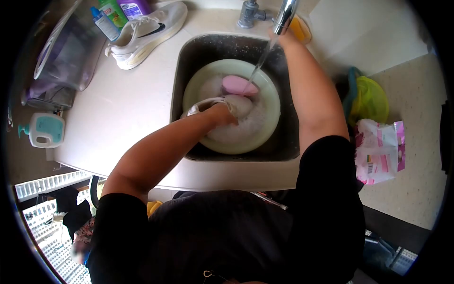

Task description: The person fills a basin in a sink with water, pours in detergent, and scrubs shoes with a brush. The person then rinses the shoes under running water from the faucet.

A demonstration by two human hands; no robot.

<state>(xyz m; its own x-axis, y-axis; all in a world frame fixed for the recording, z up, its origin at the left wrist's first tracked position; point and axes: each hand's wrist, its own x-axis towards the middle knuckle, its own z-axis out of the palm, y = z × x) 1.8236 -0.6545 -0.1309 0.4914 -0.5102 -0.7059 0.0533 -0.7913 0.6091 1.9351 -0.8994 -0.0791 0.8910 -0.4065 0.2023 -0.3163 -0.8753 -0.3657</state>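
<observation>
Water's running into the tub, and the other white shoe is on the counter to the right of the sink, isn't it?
No, the other white shoe is to the left of the sink, as the head view shows. It is on the counter, though, and water is running into the tub.

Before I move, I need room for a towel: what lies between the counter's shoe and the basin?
In the head view, bare countertop, then the dark sink wall, lie between the shoe and the basin.
</observation>
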